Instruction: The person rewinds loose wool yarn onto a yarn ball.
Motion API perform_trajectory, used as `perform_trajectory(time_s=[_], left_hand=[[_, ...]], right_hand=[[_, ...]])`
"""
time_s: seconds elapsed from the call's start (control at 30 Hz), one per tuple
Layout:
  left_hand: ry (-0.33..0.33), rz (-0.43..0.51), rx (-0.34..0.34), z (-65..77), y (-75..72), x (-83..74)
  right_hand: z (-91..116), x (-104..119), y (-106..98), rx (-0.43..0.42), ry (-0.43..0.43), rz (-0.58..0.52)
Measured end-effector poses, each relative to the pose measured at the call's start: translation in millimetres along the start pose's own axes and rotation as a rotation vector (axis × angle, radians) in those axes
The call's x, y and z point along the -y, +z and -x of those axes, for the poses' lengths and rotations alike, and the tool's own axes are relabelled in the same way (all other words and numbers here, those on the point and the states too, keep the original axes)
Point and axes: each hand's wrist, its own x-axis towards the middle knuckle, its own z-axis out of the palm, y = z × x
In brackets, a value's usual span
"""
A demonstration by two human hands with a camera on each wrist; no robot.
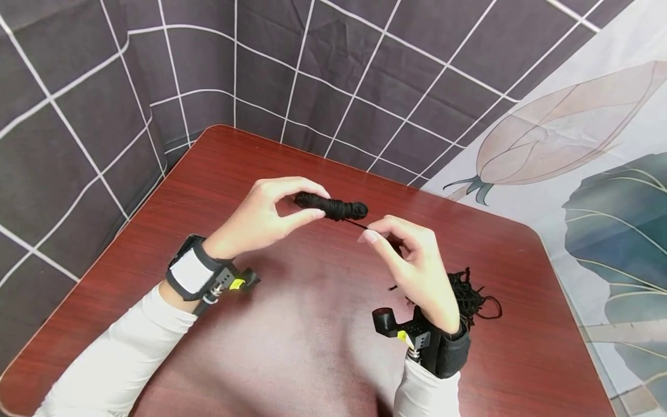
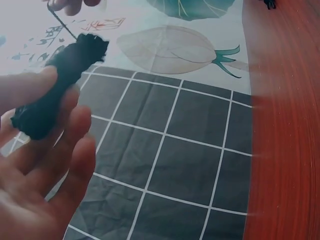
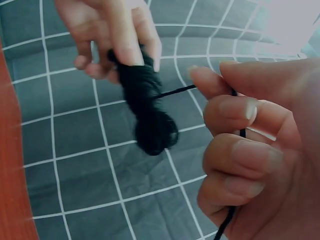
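Observation:
A bundle of black cord (image 1: pixel 341 209), wound tightly round its middle with looped ends, is held above the table. My left hand (image 1: pixel 260 217) grips one end of it between thumb and fingers; the left wrist view shows the bundle (image 2: pixel 60 85) slanting up out of that grip. From its middle a taut strand (image 3: pixel 177 91) runs to my right hand (image 1: pixel 417 260), which pinches it between thumb and forefinger. In the right wrist view the strand passes behind the curled fingers (image 3: pixel 245 157) and hangs out below them.
A loose tangle of black cord (image 1: pixel 469 298) lies on the red-brown table (image 1: pixel 510 347), partly behind my right wrist. Dark cloth with a white grid (image 1: pixel 333 69) hangs beyond the table, and a cloth with a leaf print (image 1: pixel 615 202) stands along the right side.

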Motion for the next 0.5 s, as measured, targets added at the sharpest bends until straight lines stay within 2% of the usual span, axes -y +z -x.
perform_trajectory(time_s=[0.17,0.33,0.5], left_hand=[[0.035,0.038,0.127,1.8,0.0,1.0],[0.078,0.158,0.277,3.3,0.0,1.3],[0.071,0.262,0.347,3.6,1.4,-1.4]], right_hand=[[-0.2,3.7,-3.2,-0.084,-0.032,-0.042],[-0.3,1.7,-2.5,-0.132,-0.048,-0.074],[-2.3,-9.6,2.3,-0.117,-0.019,-0.116]])
